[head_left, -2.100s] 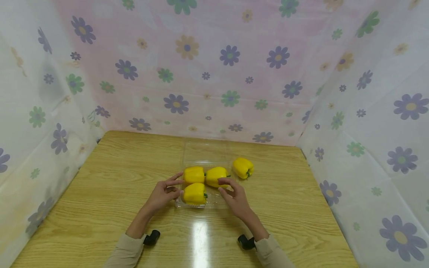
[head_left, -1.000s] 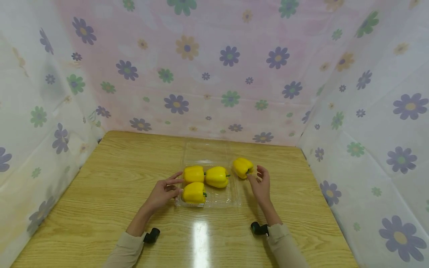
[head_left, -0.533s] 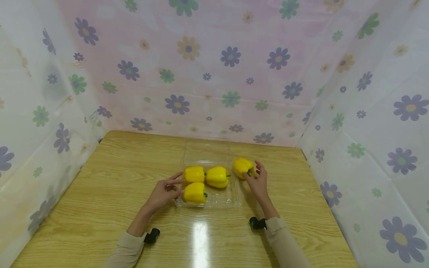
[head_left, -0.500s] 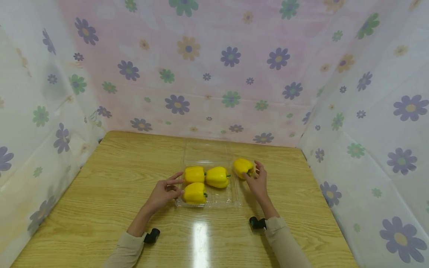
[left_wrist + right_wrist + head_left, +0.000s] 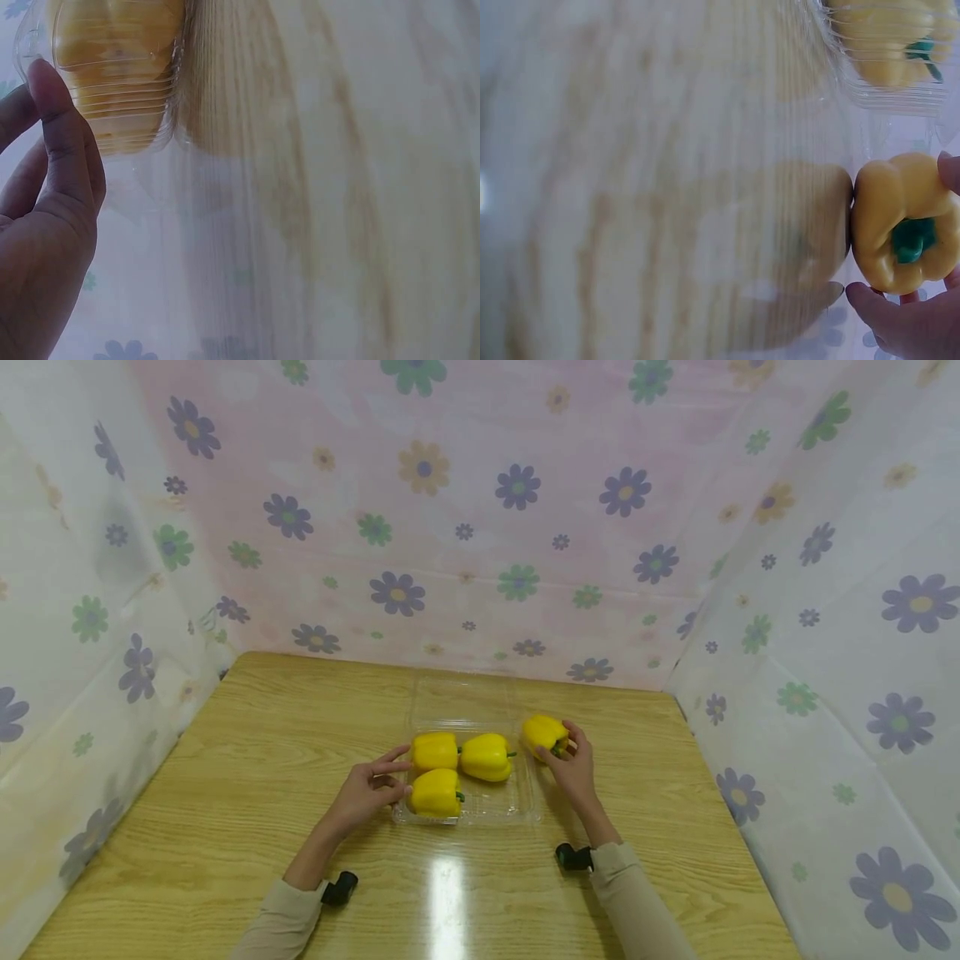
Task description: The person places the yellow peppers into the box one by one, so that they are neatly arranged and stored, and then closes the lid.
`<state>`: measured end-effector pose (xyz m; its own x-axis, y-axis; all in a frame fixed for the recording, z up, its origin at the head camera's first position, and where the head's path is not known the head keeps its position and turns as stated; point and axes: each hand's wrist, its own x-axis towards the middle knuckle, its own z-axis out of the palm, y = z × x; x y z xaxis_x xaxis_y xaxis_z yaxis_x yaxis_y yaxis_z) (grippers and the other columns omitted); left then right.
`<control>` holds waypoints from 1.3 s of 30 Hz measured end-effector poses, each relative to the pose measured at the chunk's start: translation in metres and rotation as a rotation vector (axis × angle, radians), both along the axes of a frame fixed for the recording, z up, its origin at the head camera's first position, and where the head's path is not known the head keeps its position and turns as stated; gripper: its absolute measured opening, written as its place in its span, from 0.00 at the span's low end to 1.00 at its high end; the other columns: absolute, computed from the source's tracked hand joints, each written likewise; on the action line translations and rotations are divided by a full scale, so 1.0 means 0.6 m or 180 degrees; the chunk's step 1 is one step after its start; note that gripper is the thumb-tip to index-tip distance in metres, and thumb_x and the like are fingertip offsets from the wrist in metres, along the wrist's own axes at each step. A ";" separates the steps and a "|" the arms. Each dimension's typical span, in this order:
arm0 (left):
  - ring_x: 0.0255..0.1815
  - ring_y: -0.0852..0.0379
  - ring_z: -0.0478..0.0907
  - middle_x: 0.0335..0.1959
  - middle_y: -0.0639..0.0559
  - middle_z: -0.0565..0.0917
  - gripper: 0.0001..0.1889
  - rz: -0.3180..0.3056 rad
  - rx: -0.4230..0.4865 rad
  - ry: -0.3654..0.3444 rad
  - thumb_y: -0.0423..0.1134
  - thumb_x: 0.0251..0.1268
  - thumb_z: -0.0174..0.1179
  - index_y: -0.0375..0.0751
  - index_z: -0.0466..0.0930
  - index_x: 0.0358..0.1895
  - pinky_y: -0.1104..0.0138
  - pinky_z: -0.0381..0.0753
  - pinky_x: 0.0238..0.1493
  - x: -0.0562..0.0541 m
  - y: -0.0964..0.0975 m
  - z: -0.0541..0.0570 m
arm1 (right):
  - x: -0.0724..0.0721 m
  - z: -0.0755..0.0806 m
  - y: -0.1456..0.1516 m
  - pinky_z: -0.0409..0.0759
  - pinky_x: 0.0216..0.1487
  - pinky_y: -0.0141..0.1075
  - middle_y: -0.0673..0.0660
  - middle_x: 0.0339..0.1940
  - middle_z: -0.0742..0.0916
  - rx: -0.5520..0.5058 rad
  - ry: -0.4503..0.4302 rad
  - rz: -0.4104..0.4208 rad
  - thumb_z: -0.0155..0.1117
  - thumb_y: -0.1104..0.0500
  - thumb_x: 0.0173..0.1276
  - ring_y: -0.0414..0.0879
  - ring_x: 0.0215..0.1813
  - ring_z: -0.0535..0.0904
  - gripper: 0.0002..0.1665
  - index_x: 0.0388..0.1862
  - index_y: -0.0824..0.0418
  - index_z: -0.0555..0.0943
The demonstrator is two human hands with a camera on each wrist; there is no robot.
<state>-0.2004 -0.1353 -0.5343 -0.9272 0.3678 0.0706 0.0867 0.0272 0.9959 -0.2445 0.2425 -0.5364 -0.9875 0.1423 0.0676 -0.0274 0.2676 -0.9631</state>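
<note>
My right hand [image 5: 576, 774] grips a yellow bell pepper [image 5: 542, 732] on the table, right of a clear plastic container [image 5: 501, 811]. In the right wrist view, fingers and thumb sit on either side of this bell pepper [image 5: 885, 195], its green stem facing the camera. Three more yellow peppers lie in the container: one back left [image 5: 432, 750], one back right [image 5: 484, 757] and one front left [image 5: 435, 792]. My left hand [image 5: 358, 795] pinches the container's left rim. The left wrist view shows the thumb [image 5: 51, 90] against the plastic wall; other fingertips are partly hidden.
The container's hinged lid [image 5: 461, 697] lies folded back behind it. Beneath everything is a wood-grain table [image 5: 247, 793]. Flower-patterned sheets [image 5: 457, 518] rise at the back and on both sides.
My right hand has left the back-right pepper in the container, moved right to the loose pepper and gripped it. The left hand stays on the container's rim.
</note>
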 end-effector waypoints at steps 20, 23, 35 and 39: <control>0.34 0.58 0.81 0.80 0.40 0.61 0.22 -0.0007 0.0027 0.0001 0.28 0.68 0.65 0.24 0.77 0.63 0.68 0.84 0.30 0.004 0.001 0.001 | -0.004 -0.009 0.001 0.75 0.67 0.59 0.68 0.72 0.66 0.0115 0.0108 -0.0115 0.76 0.62 0.64 0.68 0.68 0.70 0.44 0.75 0.62 0.64; 0.34 0.59 0.81 0.80 0.40 0.61 0.22 -0.0007 0.0024 0.0000 0.28 0.68 0.64 0.25 0.77 0.63 0.68 0.84 0.30 0.004 0.002 0.001 | -0.004 -0.007 0.002 0.74 0.68 0.59 0.68 0.71 0.68 0.0122 0.0133 -0.0121 0.76 0.62 0.64 0.68 0.68 0.70 0.44 0.75 0.63 0.65; 0.34 0.56 0.81 0.80 0.40 0.61 0.21 -0.0018 0.0012 -0.0008 0.28 0.69 0.64 0.24 0.77 0.63 0.69 0.84 0.30 0.001 0.002 0.001 | -0.003 0.001 0.002 0.76 0.67 0.57 0.68 0.70 0.69 0.0180 0.0120 -0.0148 0.77 0.64 0.62 0.68 0.66 0.72 0.44 0.74 0.63 0.67; 0.34 0.58 0.81 0.80 0.40 0.61 0.21 -0.0019 0.0020 -0.0005 0.28 0.69 0.64 0.24 0.77 0.63 0.69 0.84 0.30 0.002 0.002 0.001 | 0.000 -0.002 0.004 0.74 0.68 0.57 0.68 0.71 0.70 0.0155 0.0181 -0.0123 0.77 0.65 0.62 0.67 0.68 0.71 0.44 0.74 0.64 0.67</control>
<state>-0.1989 -0.1342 -0.5335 -0.9251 0.3729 0.0714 0.0852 0.0205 0.9962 -0.2447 0.2452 -0.5376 -0.9757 0.1753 0.1311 -0.0704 0.3161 -0.9461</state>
